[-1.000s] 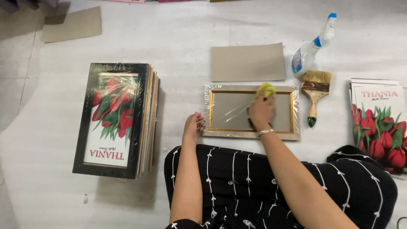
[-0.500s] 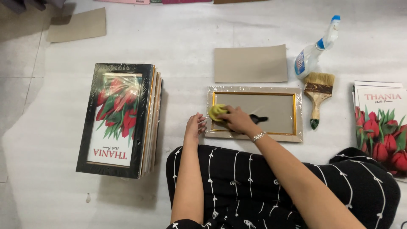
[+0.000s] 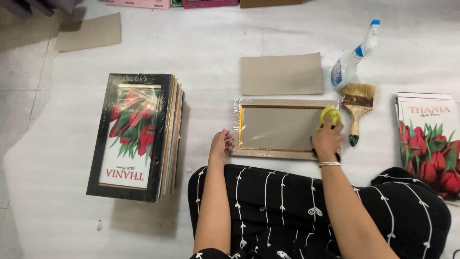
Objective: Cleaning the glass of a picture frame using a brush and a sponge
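Picture frame (image 3: 282,128), gold-edged, plastic-wrapped with grey glass, lies flat on the white floor (image 3: 215,52). Right hand (image 3: 327,139) presses a yellow cloth (image 3: 329,115), fingers clamped on it, at the frame's right end; left hand (image 3: 221,146), fingers together, steadies the left edge.

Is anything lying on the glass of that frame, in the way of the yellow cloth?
Nothing visible. The right hand presses the yellow cloth at the frame's right end; the glass beside it looks bare. The left hand rests at the frame's left edge.

White floor (image 3: 249,38), frames (image 3: 282,127), brush (image 3: 357,103)
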